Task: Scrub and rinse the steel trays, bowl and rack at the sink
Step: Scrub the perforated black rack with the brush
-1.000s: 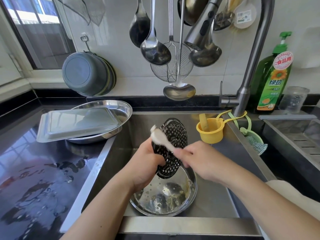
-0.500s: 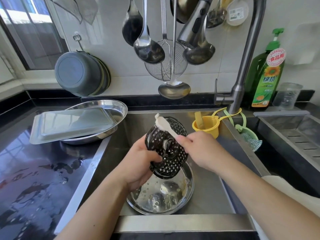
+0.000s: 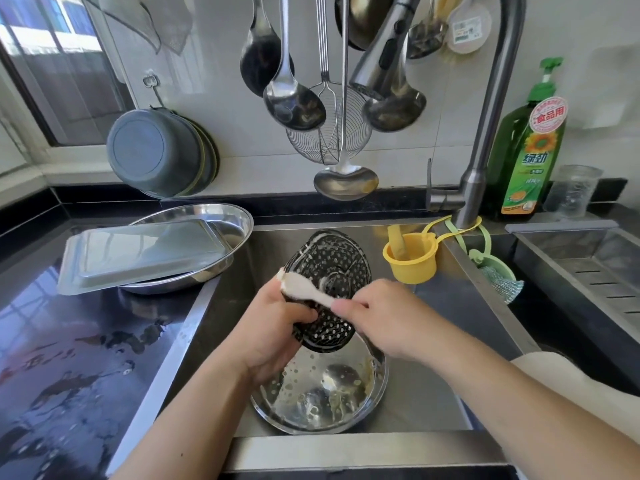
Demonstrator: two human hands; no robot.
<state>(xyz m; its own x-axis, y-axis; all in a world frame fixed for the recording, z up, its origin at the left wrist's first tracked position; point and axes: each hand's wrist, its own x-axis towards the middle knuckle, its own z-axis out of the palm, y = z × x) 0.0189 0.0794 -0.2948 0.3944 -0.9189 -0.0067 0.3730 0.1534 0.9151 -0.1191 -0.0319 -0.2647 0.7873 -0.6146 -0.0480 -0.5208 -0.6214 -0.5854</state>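
Perforated steel rack (image 3: 329,271) held tilted on edge above the sink (image 3: 433,403), gripped at its lower left rim by the left hand (image 3: 277,327). White brush (image 3: 304,289) pinched in the right hand (image 3: 384,317), head against the rack face. Steel bowl (image 3: 322,400) directly below; inverted tray (image 3: 145,251) on a second bowl (image 3: 225,220) at left.

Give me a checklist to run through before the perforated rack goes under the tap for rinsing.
1. Left hand grips the perforated rack: ok.
2. Right hand holds the white brush against the rack: ok.
3. Rack is over the sink, above the steel bowl: ok.
4. Water running from the faucet head: not ok, no stream visible.
5. Suds on the rack: ok, white foam shows.
6. Back of the rack scrubbed: cannot tell.
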